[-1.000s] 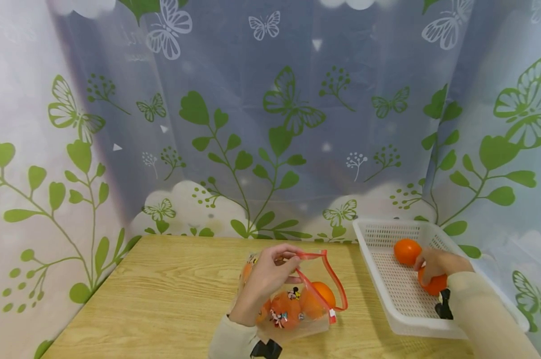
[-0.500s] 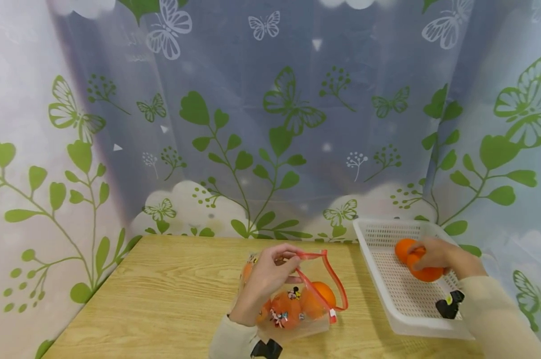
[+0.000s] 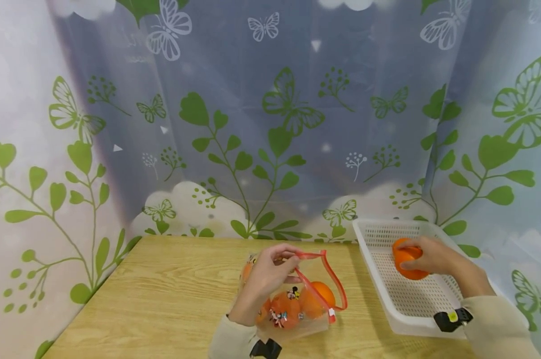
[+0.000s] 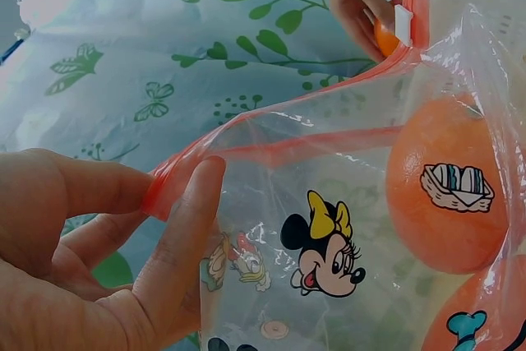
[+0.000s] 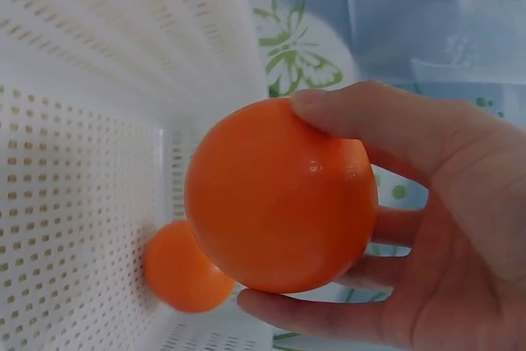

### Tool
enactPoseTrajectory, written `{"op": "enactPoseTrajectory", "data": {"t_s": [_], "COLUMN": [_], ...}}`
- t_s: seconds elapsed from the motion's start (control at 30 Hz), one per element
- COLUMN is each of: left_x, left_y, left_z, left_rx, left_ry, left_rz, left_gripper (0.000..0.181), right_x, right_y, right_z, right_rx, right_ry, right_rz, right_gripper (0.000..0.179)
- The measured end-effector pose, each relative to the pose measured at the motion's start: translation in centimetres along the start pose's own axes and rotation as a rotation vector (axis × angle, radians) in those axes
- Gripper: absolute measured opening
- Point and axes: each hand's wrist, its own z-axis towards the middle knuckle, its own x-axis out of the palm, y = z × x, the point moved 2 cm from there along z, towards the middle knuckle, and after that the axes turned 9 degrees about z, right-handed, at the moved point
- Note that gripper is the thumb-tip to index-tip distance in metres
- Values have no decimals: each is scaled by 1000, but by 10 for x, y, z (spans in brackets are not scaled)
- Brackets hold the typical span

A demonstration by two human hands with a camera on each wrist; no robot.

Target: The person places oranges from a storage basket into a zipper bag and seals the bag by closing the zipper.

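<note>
My left hand (image 3: 268, 271) pinches the red zip edge (image 4: 168, 187) of a clear zip bag (image 3: 315, 326) between thumb and fingers. The bag's mouth gapes toward the right, and a white slider (image 4: 402, 25) sits on its red strip. Several oranges (image 3: 286, 310) lie inside, seen through film printed with cartoon figures. Over at the white basket, my right hand (image 3: 438, 260) grips an orange (image 5: 279, 199), thumb on one side and fingers on the other. A second orange (image 5: 185, 269) rests in the basket beyond it, partly covered by the held one.
The white perforated plastic basket (image 3: 402, 326) stands on the right of the wood-grain table (image 3: 163, 294), its raised rim beside the bag. A patterned curtain (image 3: 239, 124) with leaves and butterflies closes off the back and sides.
My right hand has moved the gripped orange left and away from me within the basket, in front of the other orange. The left hand and bag have stayed in place.
</note>
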Motion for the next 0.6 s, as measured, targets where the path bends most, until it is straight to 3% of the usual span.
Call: {"op": "enactPoseTrajectory", "data": {"t_s": [0.17,0.4,0.6], "left_x": [0,0,0], "left_y": [0,0,-1], "left_z": [0,1,0], "left_rx": [4,-15,1], "left_ry": [1,4,-5], "left_rz": [11,2,26], "left_gripper": [24,24,23], "right_x": [1,8,14], "right_y": [12,34,54], "right_z": [-7,-18,-26], "right_rx": [-27,-114,-175], "right_ry": [-21,-128,-174], "right_rz": [17,6,35], "right_gripper": [51,48,47]}}
